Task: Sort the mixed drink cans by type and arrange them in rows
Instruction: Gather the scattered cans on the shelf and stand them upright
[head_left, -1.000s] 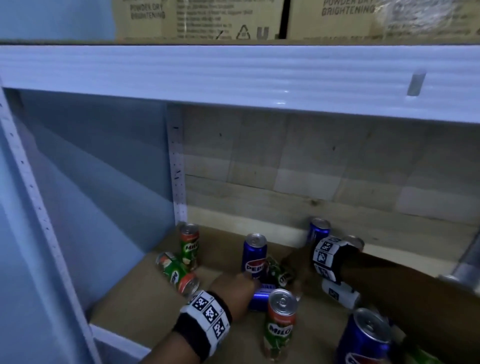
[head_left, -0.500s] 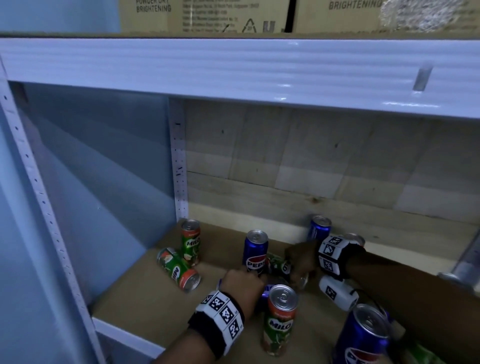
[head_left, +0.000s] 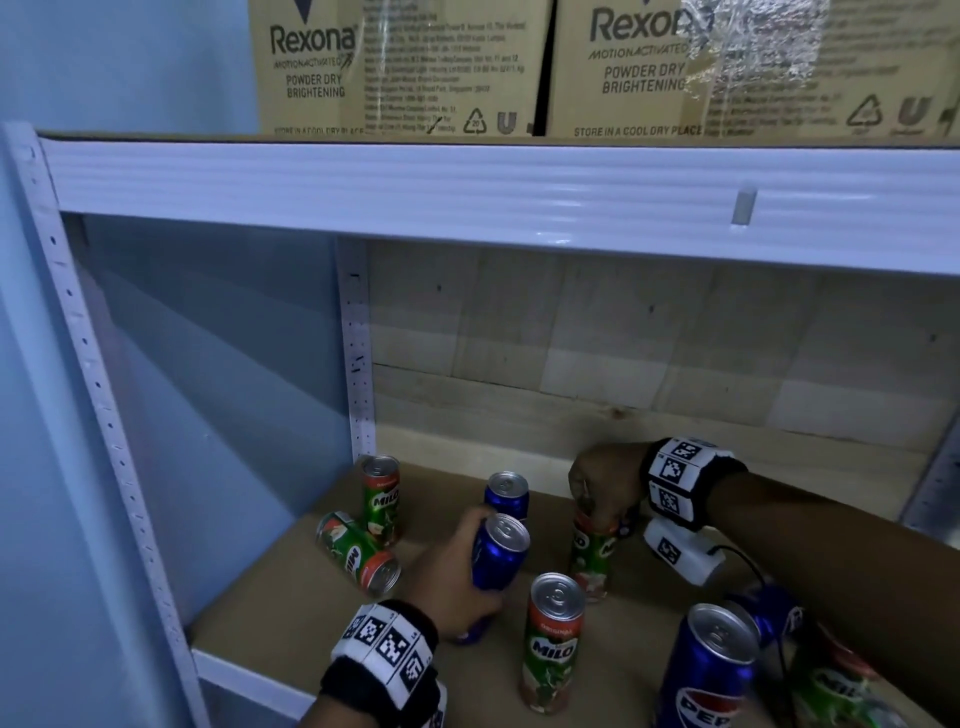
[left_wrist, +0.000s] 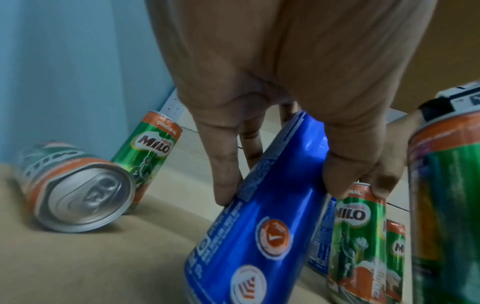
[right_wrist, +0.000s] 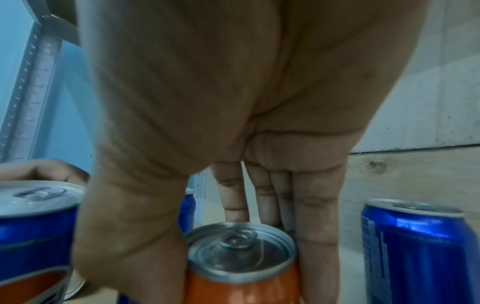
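Sorting has barely begun on the brown shelf board (head_left: 270, 613): blue Pepsi cans and green-and-orange Milo cans stand mixed, and no row of one type can be made out. The left hand (head_left: 457, 566) has its fingers and thumb curled round a tilted blue aluminium Pepsi can (head_left: 497, 553) near the middle of the shelf; the left wrist view shows that can leaning, its lower end near the board. The right hand (head_left: 605, 486) pinches from above the top rim of an upright green Milo can with an orange band (head_left: 592, 553), further right and toward the back. A lying green Milo can (head_left: 358, 553) rests on its side at the left, just beside an upright Milo can in the far left corner (head_left: 382, 499). Another upright blue Pepsi can (head_left: 506, 491) stands behind the held one, an upright Milo can (head_left: 553, 642) stands near the front, and a large-looking Pepsi can (head_left: 709, 670) stands at the near right. By this judgement nearly all grouping is left, and the fallen can needs righting.

Compared with half a second earlier, the left hand's Pepsi can has come up off the board from lying, and the right hand has raised its Milo can from lying to upright. The head camera has also tipped up, showing more of the cardboard boxes (head_left: 400, 67) above.
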